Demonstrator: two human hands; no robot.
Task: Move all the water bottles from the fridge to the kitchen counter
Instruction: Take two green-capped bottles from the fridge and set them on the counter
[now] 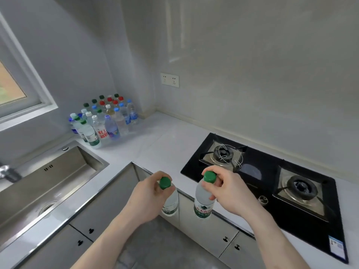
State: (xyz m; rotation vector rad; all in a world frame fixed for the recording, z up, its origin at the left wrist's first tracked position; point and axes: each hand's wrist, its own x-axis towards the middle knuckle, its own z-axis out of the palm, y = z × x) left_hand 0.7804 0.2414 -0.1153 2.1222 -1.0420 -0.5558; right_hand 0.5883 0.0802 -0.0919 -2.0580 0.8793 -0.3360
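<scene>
Two green-capped bottles hang by their necks: left hand (pixel 150 193) pinches one (pixel 170 202), right hand (pixel 227 189) the other (pixel 204 200), ready for the surface (pixel 165 144).

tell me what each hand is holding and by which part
Left hand holds a green-capped water bottle by its neck; right hand holds another water bottle, also by the neck.

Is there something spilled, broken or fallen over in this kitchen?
Nothing stands out. The bottles in the counter corner all stand upright, and no spill shows there or near the gas hob.
</scene>
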